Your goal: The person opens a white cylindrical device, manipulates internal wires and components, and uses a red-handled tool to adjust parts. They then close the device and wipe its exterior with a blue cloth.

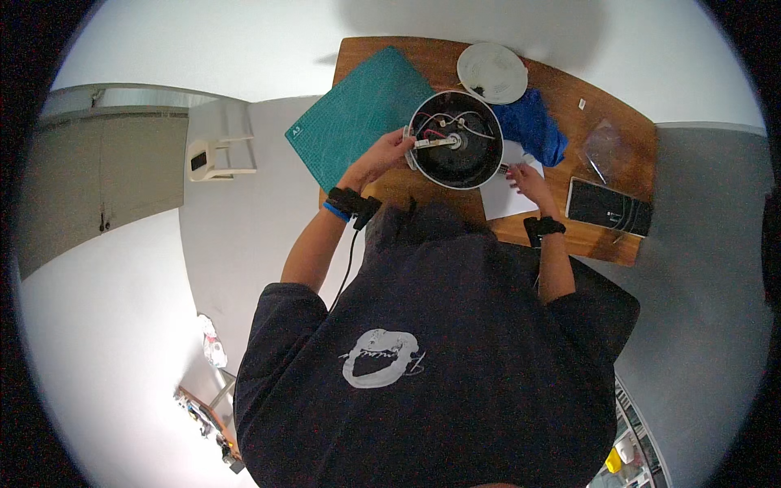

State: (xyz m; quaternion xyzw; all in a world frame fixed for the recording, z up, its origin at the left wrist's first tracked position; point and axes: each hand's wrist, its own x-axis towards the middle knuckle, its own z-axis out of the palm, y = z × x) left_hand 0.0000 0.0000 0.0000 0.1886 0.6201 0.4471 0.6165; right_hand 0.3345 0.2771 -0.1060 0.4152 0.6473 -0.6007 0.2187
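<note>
On the wooden table, in front of me, sits a round metal appliance housing [480, 163] with its open side up. Its dark inside shows loose wires, red and pale, and a light-coloured strip [435, 143] reaching from the left rim to the centre. My left hand [389, 153] is closed at the left rim, its fingertips at a handle-like part there. By the lower right rim, above white paper [498, 202], is my right hand [527, 179], fingers drawn together around something small and dark that I cannot make out.
A green cutting mat [358, 114] lies left of the housing. Behind it are a white plate [496, 73] with a dark bit on it and a blue cloth or bag [533, 126]. To the right lie a black phone-like slab [606, 207] and a clear plastic bag [602, 146].
</note>
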